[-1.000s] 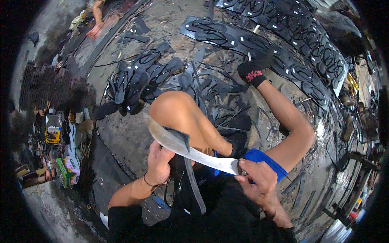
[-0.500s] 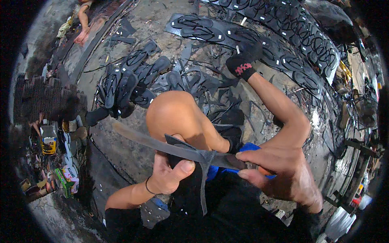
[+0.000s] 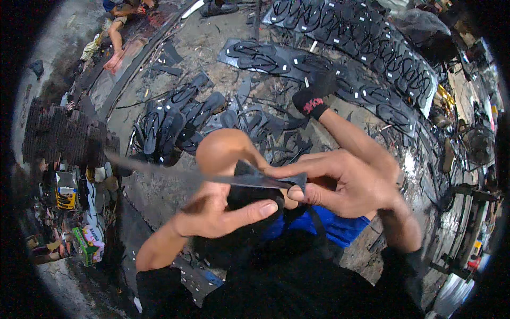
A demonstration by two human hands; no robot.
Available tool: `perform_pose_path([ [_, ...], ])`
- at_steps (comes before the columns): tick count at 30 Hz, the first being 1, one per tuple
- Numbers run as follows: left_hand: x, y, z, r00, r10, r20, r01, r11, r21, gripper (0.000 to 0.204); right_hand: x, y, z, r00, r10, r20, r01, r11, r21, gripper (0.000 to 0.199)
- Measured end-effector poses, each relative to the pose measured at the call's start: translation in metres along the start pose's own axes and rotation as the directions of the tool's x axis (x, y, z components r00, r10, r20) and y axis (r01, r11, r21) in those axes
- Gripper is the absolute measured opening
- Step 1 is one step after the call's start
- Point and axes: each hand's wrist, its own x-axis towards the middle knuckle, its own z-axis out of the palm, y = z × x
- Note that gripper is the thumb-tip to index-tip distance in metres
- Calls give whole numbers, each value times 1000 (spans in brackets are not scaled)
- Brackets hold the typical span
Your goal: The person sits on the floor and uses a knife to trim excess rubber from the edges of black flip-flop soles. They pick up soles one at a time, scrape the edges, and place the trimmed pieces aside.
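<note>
A long knife (image 3: 175, 174) lies across the middle of the view, its blade blurred and pointing left. My right hand (image 3: 345, 181) is closed at the blade's right end, index finger stretched along the top and thumb underneath; the knife's handle is hidden. Around the blade by those fingertips is a piece of black rubber (image 3: 247, 171), with a dark edge showing beside the thumb. My left hand (image 3: 223, 215) is below the blade, thumb laid along the dark rubber and the other fingers mostly hidden behind it. My bent knee (image 3: 223, 149) is just beyond.
Black flip-flops (image 3: 164, 125) lie heaped among rubber scraps ahead. Rows of more flip-flops (image 3: 255, 56) rest on sheets at the far right. A stack of dark ridged pieces (image 3: 61, 135) and a green and white box (image 3: 89, 244) are at left. Another person's leg (image 3: 116, 45) shows far left.
The knife has shifted left and blurred. My right hand has come up and inward, its index finger reaching onto the rubber. The strip that hung below the blade no longer shows clearly.
</note>
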Motion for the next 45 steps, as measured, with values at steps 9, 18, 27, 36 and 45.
perform_pose_path([
  [9,-14,-42,126,789,-522,-323,-292,142,-946,46,-36,37,75,838,-94,-537,-12,982,-191,57],
  [18,35,-47,125,785,-581,-215,-362,-149,-920,31,-114,86,133,564,-81,-822,-333,889,-316,41],
  [27,-11,-54,154,765,-588,-262,-227,134,-965,36,-120,30,117,677,241,-695,-439,891,-119,31],
  [36,-42,-71,165,526,-786,-325,-69,342,-937,36,-109,40,133,747,250,-616,-435,884,-169,29],
  [45,-69,-81,165,525,-744,-413,45,509,-860,38,-117,50,144,808,249,-535,-398,899,-182,28],
])
